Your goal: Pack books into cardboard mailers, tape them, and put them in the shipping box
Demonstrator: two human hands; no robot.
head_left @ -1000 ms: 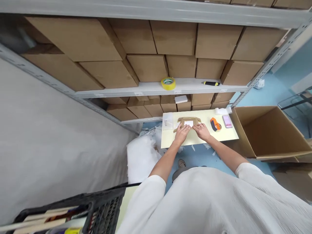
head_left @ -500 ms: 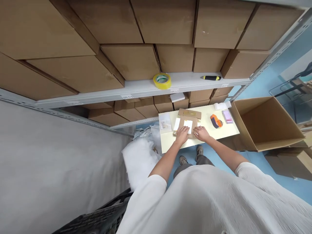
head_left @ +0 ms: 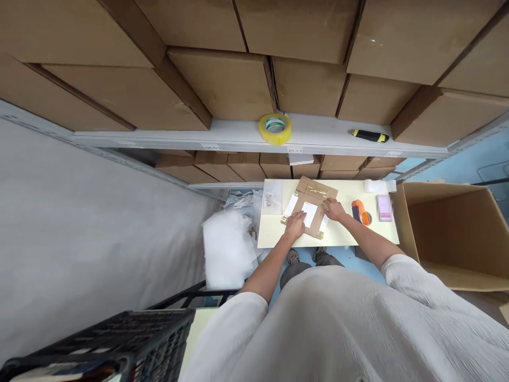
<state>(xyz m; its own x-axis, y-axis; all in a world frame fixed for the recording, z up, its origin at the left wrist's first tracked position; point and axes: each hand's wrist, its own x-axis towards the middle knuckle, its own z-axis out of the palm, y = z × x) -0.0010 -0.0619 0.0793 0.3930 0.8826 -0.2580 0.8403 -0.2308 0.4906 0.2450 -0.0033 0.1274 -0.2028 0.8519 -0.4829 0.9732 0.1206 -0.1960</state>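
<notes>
My left hand (head_left: 295, 225) lies palm down over the near left part of the flat cardboard package (head_left: 316, 200), fingers fairly straight and reaching the white label (head_left: 309, 214); it is open, pressing rather than gripping. My right hand (head_left: 334, 209) touches the package's right side with its fingers bent; I cannot tell whether they pinch the edge. The package sits at an angle on the pale surface (head_left: 342, 236), with shiny tape (head_left: 317, 192) across its far part.

Just left of the package is a clear plastic sleeve (head_left: 272, 197). To its right I have the orange tape dispenser (head_left: 360, 212), then a purple, blurred-out item (head_left: 384, 208), with a white roll (head_left: 379, 186) just behind that. Farther right of the package stands a big open carton (head_left: 453, 228). Beyond the package, up on the grey shelf (head_left: 318, 127), are a yellow tape roll (head_left: 275, 129) and a black-and-yellow cutter (head_left: 369, 136). Left of the package, off the surface, white packing sheets (head_left: 226, 249) are heaped.
</notes>
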